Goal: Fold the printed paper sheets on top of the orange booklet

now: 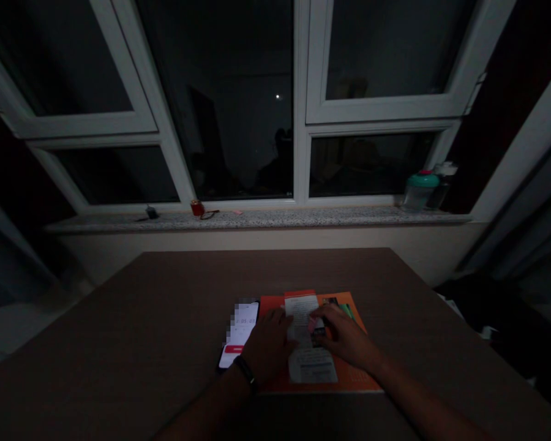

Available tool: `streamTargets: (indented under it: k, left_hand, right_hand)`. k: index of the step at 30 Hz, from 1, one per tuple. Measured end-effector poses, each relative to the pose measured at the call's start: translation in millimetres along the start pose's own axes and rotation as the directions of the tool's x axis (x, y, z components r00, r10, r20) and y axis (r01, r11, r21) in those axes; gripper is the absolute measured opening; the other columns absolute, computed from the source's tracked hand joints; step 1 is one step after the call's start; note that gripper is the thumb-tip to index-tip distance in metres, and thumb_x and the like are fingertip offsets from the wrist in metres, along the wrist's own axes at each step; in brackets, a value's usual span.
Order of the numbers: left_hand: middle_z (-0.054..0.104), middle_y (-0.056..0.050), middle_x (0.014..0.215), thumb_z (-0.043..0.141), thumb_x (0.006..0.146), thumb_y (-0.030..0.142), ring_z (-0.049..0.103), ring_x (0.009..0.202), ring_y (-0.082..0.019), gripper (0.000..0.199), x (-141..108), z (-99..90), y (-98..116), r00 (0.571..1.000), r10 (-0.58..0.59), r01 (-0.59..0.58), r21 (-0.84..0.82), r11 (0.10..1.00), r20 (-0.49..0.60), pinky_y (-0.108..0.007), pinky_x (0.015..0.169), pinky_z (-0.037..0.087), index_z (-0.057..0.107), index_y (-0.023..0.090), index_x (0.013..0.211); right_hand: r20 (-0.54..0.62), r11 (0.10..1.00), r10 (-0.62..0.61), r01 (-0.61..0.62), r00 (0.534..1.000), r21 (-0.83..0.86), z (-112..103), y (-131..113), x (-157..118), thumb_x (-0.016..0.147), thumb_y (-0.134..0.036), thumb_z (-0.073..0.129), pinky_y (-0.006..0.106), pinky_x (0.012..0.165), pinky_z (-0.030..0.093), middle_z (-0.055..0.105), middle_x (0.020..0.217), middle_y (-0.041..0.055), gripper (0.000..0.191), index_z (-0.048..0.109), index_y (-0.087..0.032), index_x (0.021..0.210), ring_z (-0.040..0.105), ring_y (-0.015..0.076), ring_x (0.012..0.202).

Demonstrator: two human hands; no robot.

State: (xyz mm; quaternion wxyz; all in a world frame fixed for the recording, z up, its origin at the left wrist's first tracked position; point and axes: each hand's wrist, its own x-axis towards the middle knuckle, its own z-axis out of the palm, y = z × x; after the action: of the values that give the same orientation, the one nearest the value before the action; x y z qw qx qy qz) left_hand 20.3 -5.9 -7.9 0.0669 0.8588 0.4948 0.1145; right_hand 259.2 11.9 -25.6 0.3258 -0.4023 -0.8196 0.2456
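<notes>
My left hand (269, 340), with a dark band on its wrist, lies flat with fingers stretched out on the left part of an orange booklet (360, 383). Its fingertips touch the left edge of a pale printed slip (302, 312) with an orange top strip, which lies over the booklet. My right hand (344, 334) is on the slip's right side, thumb and forefinger curled round a small pinkish thing (311, 324), too dim to name. A lit phone (241, 327) lies left of the booklet, partly behind my left hand.
The brown table (165, 318) reaches toward a stone windowsill (275, 217). On the sill stand a small red jar (196, 208), a small dark bottle (151, 212) and a teal-lidded bottle (421, 190), with another clear bottle (442, 184) beside it. The room is dim.
</notes>
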Motion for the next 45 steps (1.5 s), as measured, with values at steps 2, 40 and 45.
streamTargets:
  k: [2,40,45]
  left_hand:
    - [0.049,-0.011,0.136,0.063,0.086,0.029,0.044,0.127,-0.029,0.046,0.0,-1.6,1.2,1.0,-0.011,0.011,0.0,1.0,0.011,-0.044,0.106,0.037,0.051,0.019,0.13]
    - [0.048,-0.009,0.138,0.053,0.093,0.021,0.042,0.128,-0.028,0.041,-1.3,4.0,12.3,0.989,0.142,-0.142,-0.001,0.99,0.049,-0.045,0.107,0.035,0.049,0.024,0.134]
    - [0.048,-0.009,0.138,0.053,0.093,0.022,0.042,0.127,-0.027,0.041,-1.3,2.8,12.4,0.989,0.137,-0.137,-0.006,0.991,0.046,-0.044,0.107,0.036,0.049,0.023,0.134]
  right_hand:
    - [0.003,1.0,0.003,-0.003,1.0,0.004,-0.1,-0.4,0.2,0.079,-0.018,0.067,0.039,0.096,0.044,0.06,0.114,0.0073,0.04,0.058,-0.025,0.117,0.055,0.0242,0.11]
    - [-0.265,0.981,0.174,-0.191,0.948,-0.04,-20.8,10.7,1.3,0.085,-0.03,0.055,0.028,0.063,0.043,0.061,0.07,0.0007,0.015,0.057,-0.021,0.073,0.058,0.0177,0.067]
    - [-0.209,0.977,0.176,-0.196,0.962,-0.079,-15.8,10.2,1.9,0.082,-0.031,0.059,0.026,0.06,0.04,0.06,0.069,-0.0001,0.014,0.057,-0.021,0.073,0.057,0.0168,0.066]
